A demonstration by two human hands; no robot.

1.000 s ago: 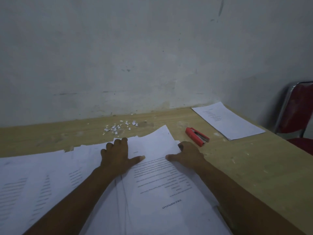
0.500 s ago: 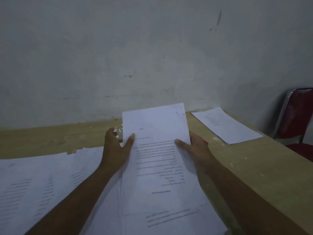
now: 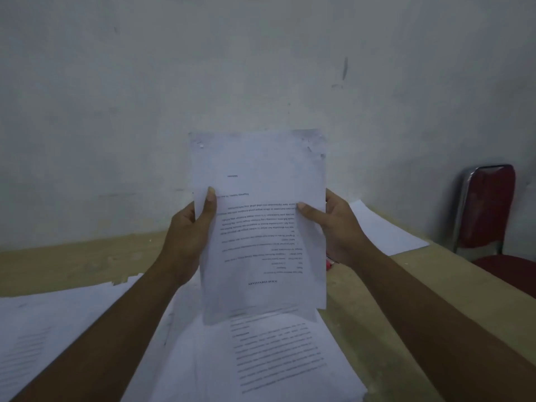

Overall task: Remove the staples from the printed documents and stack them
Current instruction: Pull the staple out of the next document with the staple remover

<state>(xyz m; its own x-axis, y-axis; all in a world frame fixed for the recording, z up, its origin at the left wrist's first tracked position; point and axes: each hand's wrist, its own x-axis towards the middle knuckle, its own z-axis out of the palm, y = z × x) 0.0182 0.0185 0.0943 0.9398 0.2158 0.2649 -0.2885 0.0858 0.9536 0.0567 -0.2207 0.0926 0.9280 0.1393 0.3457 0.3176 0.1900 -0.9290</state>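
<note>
Two hands, left hand (image 3: pixel 188 236) and right hand (image 3: pixel 336 227), are clamping one document (image 3: pixel 261 221) upright above the tabletop (image 3: pixel 58 262); its corners look pierced, and loose sheets (image 3: pixel 58 329) below are awaiting stacking.

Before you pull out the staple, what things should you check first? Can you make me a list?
1. Document held firmly: ok, left hand and right hand each have a grip on a side edge.
2. Staple found: cannot tell, top corners look rough but blurry.
3. Red staple tool within reach: ok, on the table under the right hand.
4. Finished stack reachable: ok, far right.
5. Text right way up: not ok, it's upside down.
</note>
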